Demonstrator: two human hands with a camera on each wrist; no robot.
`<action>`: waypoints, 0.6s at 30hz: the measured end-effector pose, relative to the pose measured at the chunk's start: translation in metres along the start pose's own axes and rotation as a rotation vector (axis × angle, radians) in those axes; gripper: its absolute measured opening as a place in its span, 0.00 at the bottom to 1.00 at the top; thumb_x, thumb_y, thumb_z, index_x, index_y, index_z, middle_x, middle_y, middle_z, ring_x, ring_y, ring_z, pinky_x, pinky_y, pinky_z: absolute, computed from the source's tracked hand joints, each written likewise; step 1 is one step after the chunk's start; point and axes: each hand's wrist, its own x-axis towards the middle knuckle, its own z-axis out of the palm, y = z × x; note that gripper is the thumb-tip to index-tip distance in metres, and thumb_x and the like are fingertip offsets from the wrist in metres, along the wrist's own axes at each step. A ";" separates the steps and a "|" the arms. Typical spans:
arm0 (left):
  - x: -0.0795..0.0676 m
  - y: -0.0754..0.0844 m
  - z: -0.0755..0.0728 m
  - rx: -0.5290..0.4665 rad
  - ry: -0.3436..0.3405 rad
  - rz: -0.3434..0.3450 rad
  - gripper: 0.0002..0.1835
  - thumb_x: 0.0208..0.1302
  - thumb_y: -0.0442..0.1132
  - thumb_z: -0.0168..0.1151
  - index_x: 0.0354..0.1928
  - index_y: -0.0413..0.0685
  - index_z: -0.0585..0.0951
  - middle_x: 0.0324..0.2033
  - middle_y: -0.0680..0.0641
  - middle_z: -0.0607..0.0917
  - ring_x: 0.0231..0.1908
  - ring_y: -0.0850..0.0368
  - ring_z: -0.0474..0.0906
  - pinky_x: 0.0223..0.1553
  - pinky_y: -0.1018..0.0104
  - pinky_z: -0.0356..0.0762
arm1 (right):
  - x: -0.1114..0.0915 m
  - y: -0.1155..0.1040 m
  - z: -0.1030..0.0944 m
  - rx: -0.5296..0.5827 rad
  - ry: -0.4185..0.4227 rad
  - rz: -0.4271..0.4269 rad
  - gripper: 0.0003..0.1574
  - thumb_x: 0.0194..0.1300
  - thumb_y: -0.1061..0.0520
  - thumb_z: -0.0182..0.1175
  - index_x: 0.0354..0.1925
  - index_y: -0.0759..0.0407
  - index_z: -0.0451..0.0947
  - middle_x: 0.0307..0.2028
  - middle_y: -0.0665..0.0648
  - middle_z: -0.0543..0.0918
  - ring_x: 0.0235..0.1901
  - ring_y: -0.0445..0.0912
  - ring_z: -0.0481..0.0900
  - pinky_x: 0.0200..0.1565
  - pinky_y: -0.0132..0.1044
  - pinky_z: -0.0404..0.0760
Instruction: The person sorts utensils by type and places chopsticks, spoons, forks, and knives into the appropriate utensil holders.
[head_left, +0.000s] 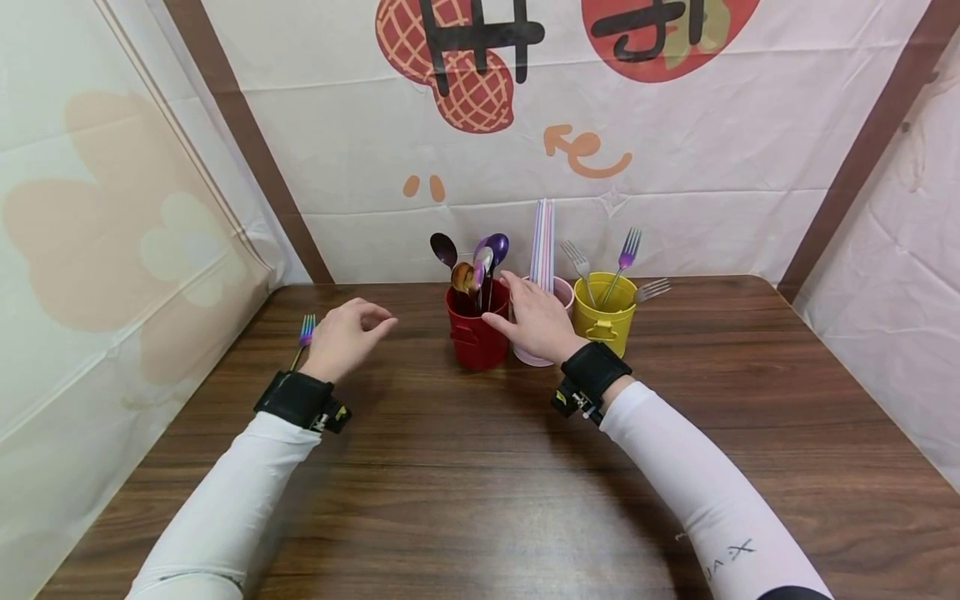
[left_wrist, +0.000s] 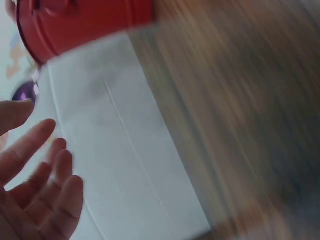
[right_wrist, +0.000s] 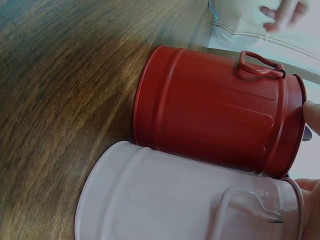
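Note:
In the head view my left hand (head_left: 347, 337) hovers over the left of the table with relaxed fingers, holding nothing. Just beside it is a rainbow-coloured fork (head_left: 306, 332), its lower end partly hidden. My right hand (head_left: 542, 321) grips the red bucket (head_left: 480, 346) by its right side. The right wrist view has the thumb (right_wrist: 312, 114) on the red rim and other fingers (right_wrist: 304, 185) between that bucket and the pink bucket (right_wrist: 180, 200). Several spoons (head_left: 463, 277), black, gold, purple and silver, stand in the red bucket.
Striped straws or sticks (head_left: 543, 242) stand in the pink bucket. To its right, a yellow bucket (head_left: 602, 329) holds several forks (head_left: 628, 250). Behind the buckets hangs a printed cloth (head_left: 337, 150), with cloth sides left and right. The brown wooden table (head_left: 465, 483) extends toward me.

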 end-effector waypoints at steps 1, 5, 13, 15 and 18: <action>-0.003 -0.007 -0.003 0.018 -0.010 -0.014 0.16 0.67 0.49 0.61 0.46 0.45 0.85 0.43 0.44 0.82 0.40 0.47 0.81 0.38 0.49 0.74 | 0.000 0.000 0.000 0.001 0.001 -0.001 0.50 0.67 0.32 0.53 0.72 0.60 0.53 0.66 0.59 0.69 0.64 0.52 0.65 0.64 0.46 0.64; -0.015 -0.036 -0.016 0.107 -0.055 -0.078 0.20 0.67 0.50 0.61 0.52 0.43 0.81 0.48 0.38 0.80 0.42 0.41 0.79 0.39 0.44 0.73 | 0.000 0.000 0.000 0.010 0.002 -0.002 0.50 0.67 0.33 0.53 0.72 0.61 0.53 0.66 0.59 0.69 0.64 0.52 0.65 0.64 0.47 0.64; -0.031 -0.092 -0.033 0.188 -0.063 -0.212 0.24 0.65 0.51 0.61 0.53 0.38 0.77 0.46 0.31 0.79 0.45 0.32 0.76 0.39 0.41 0.72 | 0.000 0.001 0.001 0.008 0.004 -0.004 0.50 0.67 0.32 0.53 0.72 0.61 0.53 0.66 0.59 0.70 0.64 0.52 0.66 0.63 0.46 0.65; -0.034 -0.101 -0.036 0.192 -0.070 -0.238 0.25 0.64 0.52 0.61 0.53 0.37 0.76 0.46 0.28 0.78 0.45 0.31 0.76 0.37 0.41 0.73 | 0.000 0.001 0.001 0.005 0.002 -0.002 0.50 0.67 0.32 0.53 0.72 0.61 0.53 0.66 0.59 0.70 0.64 0.52 0.66 0.63 0.46 0.65; -0.037 -0.110 -0.039 0.198 -0.105 -0.282 0.28 0.64 0.53 0.61 0.53 0.34 0.75 0.48 0.26 0.78 0.45 0.29 0.75 0.35 0.42 0.73 | 0.000 0.001 0.001 0.005 -0.001 0.000 0.50 0.66 0.32 0.53 0.72 0.61 0.53 0.66 0.59 0.69 0.64 0.52 0.66 0.63 0.46 0.65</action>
